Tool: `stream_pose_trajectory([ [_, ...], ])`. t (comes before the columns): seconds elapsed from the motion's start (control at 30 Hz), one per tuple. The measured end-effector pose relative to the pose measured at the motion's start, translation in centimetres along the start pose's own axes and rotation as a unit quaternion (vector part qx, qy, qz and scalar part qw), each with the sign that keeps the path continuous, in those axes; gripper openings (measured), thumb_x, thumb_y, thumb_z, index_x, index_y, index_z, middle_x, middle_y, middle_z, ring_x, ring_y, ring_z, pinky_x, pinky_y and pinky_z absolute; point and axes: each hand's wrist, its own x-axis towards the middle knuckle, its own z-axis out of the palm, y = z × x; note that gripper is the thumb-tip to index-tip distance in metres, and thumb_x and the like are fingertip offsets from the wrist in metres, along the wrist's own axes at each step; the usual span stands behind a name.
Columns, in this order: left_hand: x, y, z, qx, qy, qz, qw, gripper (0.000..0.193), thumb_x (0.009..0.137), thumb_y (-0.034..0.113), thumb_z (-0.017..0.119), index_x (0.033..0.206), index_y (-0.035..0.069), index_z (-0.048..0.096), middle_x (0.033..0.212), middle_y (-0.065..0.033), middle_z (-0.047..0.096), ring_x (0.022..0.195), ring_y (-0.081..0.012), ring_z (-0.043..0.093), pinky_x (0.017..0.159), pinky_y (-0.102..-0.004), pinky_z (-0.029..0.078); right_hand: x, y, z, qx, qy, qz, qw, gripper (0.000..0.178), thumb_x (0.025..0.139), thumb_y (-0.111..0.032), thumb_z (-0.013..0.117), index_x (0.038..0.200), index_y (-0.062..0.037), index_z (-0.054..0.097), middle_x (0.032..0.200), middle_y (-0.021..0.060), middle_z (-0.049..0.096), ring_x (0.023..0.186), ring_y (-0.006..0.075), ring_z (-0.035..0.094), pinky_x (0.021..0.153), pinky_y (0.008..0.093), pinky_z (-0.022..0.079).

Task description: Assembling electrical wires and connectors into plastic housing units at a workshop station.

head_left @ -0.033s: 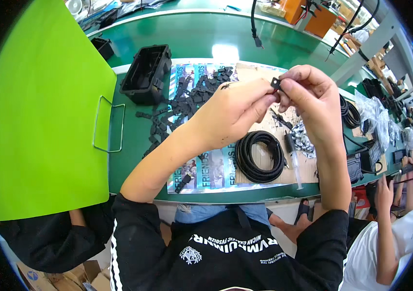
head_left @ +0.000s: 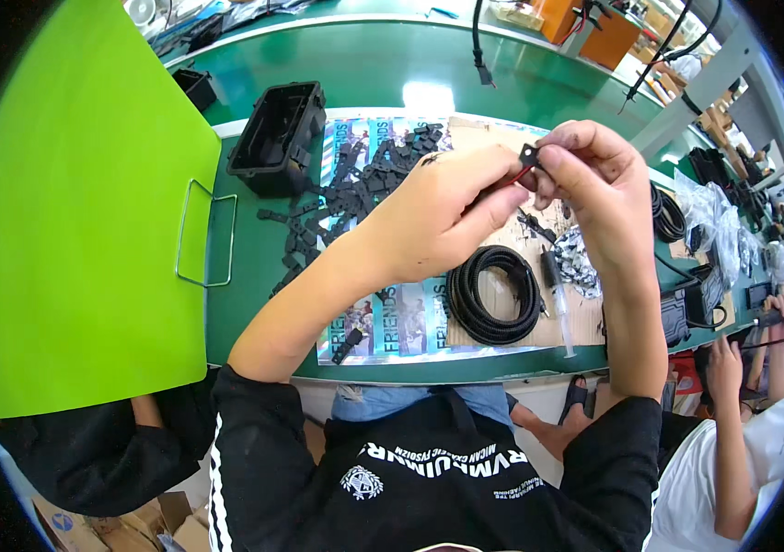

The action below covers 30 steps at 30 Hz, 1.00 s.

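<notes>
Raised above the work area, my right hand (head_left: 602,175) pinches a small flat black piece with a hole (head_left: 529,155) between thumb and fingers. My left hand (head_left: 466,207) meets it from the left, its fingers closed on a thin red wire (head_left: 519,175) that runs up to the black piece. My own fingers hide how wire and piece join. Below the hands lies a coil of black braided cable (head_left: 493,296). A clear syringe with a dark end (head_left: 559,299) rests beside it on cardboard (head_left: 466,138). Many loose black pieces (head_left: 369,189) are heaped to the left.
A black open box (head_left: 272,138) stands behind the heap. A tall bright green panel (head_left: 88,230) with a wire handle (head_left: 180,235) blocks the left. Crumpled foil (head_left: 578,262) lies right of the coil; cables (head_left: 481,55) hang overhead. Another person's arm (head_left: 728,414) is at far right.
Both hands have shifted slightly and the black piece has tilted more upright. The red wire now shows between the fingertips. My left thumb sits lower and farther from its fingers.
</notes>
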Motion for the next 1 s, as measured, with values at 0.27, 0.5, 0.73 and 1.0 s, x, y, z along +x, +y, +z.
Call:
stream_pose_trajectory([
  [0.27,0.1,-0.7,-1.2,-0.192,-0.074,-0.165,0.965,0.026,0.087,0.002,0.061,0.112,-0.003,0.054,0.102,-0.005,0.058,0.093,-0.0111,0.058,0.084,-0.0245,0.047,-0.6,-0.2,-1.8,0.039,0.031,-0.079,0.996,0.012,0.086,-0.002,0.064,0.095,0.004,0.063,0.081,0.0074,0.064,0.067,0.0118,0.06,0.062,0.0255,0.052],
  [0.5,0.0,-0.3,0.2,-0.059,0.017,-0.114,0.992,0.013,0.083,0.002,0.067,0.093,-0.001,0.06,0.085,-0.0017,0.058,0.076,-0.0074,0.056,0.066,-0.0224,0.048,-1.9,1.7,-0.1,-0.064,0.051,-0.042,0.996,0.009,0.083,-0.006,0.071,0.083,0.0008,0.065,0.076,0.0012,0.064,0.066,0.0033,0.056,0.058,0.017,0.043],
  [0.73,0.0,-0.8,1.6,0.16,0.103,0.065,0.98,0.016,0.077,0.004,0.072,0.087,0.0,0.061,0.076,-0.0078,0.057,0.067,-0.0149,0.057,0.057,-0.0267,0.046,-2.8,1.3,0.8,-0.121,0.122,0.062,0.983,0.01,0.084,-0.008,0.071,0.081,-0.0002,0.065,0.074,0.0007,0.063,0.063,0.0032,0.055,0.056,0.0166,0.044],
  [1.0,0.1,-1.3,1.8,0.059,0.054,0.039,0.996,0.018,0.076,0.004,0.073,0.089,0.0,0.062,0.077,-0.0077,0.059,0.068,-0.0149,0.059,0.059,-0.026,0.048,-2.7,4.4,-1.1,-0.019,0.052,-0.112,0.992,0.01,0.084,-0.003,0.068,0.09,-0.0006,0.061,0.087,0.0034,0.061,0.078,0.0069,0.056,0.066,0.0195,0.047],
])
